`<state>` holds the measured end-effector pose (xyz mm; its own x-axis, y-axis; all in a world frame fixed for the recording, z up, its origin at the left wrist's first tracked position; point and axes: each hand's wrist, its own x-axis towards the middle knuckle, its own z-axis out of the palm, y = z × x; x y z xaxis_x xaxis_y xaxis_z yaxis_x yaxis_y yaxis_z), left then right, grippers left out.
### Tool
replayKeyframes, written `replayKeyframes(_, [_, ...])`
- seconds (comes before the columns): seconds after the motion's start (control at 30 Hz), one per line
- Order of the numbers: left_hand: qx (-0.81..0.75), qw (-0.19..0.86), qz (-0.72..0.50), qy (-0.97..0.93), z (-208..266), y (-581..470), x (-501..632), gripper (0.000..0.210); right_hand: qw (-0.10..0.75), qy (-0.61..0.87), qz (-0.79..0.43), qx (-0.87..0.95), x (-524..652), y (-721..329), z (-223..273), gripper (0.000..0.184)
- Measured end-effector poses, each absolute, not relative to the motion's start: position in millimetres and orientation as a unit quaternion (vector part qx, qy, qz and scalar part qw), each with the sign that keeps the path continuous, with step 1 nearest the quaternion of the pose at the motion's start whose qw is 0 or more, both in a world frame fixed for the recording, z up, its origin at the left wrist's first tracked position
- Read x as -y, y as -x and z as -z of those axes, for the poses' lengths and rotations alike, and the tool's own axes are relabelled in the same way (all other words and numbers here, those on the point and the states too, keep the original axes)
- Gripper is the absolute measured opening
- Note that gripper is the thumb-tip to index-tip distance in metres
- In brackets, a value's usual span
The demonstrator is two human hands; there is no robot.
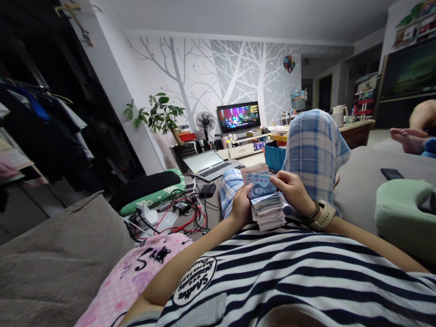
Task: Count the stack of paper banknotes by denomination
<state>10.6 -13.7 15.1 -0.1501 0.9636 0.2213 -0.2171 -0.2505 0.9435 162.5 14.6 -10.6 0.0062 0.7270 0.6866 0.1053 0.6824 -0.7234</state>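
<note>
Just above my lap, my left hand (241, 203) is closed on the left edge of several banknotes (261, 185). The front one is blue with a printed portrait, and brownish-pink notes show behind its top. My right hand (293, 190) pinches the blue note's right edge between thumb and finger. Right below both hands, a thick stack of paper notes (269, 212) rests against my striped shirt, its layers slightly uneven. My raised knee in blue plaid trousers (308, 150) stands behind my right hand.
Left of my legs are an open laptop (213, 164), tangled cables (195, 213) and a green-edged cushion (153, 190). A remote (391, 174) and a green pillow (402, 209) lie to the right. Another person's foot (407, 138) shows at far right. A television (238, 117) is on across the room.
</note>
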Motion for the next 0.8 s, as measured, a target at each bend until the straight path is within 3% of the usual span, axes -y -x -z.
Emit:
replayKeyframes(0.13, [-0.385,0.495,-0.629,-0.459,-14,-8,11,0.019,0.641,0.296,-0.236,0.668,-11,-163,9,0.041])
replayKeyframes(0.37, [-0.396,0.387,-0.624,-0.551,-11,-3,14,0.02,0.642,0.272,-0.263,0.667,-3,-162,5,0.035])
replayKeyframes(0.8, [-0.405,0.34,-0.608,-0.592,-7,2,11,0.022,0.654,0.264,-0.268,0.656,-4,-162,8,0.029])
